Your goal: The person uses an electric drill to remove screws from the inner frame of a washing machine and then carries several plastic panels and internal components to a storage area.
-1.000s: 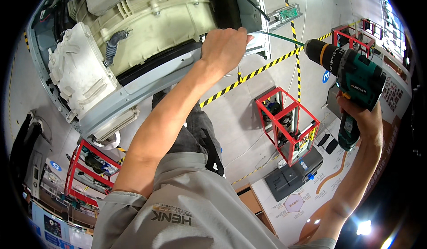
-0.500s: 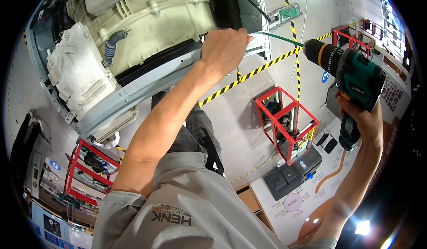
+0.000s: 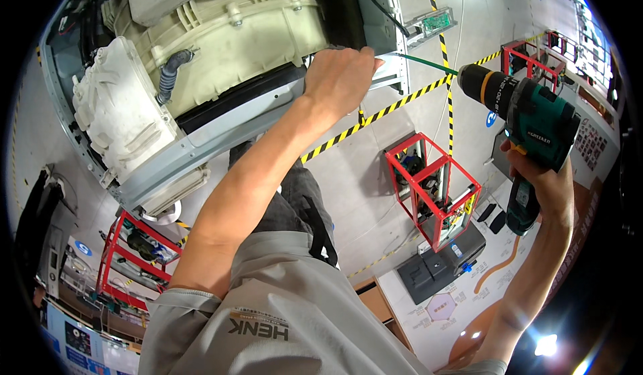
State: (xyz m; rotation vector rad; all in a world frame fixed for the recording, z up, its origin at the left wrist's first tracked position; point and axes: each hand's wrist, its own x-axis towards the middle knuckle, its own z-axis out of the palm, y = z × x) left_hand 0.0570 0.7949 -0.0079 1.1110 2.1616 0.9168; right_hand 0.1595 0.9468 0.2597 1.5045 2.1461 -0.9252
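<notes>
My right hand grips the handle of a green and black cordless drill, index finger at the orange trigger. A long green bit runs left from its chuck toward the corner of an opened appliance. My left hand is closed over the grey metal frame at the appliance's front edge; its fingertips are hidden on the far side. The bit's tip lies close to the left thumb, and I cannot tell what it touches. Inside the frame sits a cream plastic tub with a grey corrugated hose.
A white plastic housing fills the appliance's left side. Red metal frames with parts inside stand on the floor, one below the drill and another at lower left. Beside the first lies a dark grey case. Yellow-black tape marks the floor.
The drill and my right hand have shifted very slightly, with the handle a little further left. My left hand keeps its hold on the frame.
</notes>
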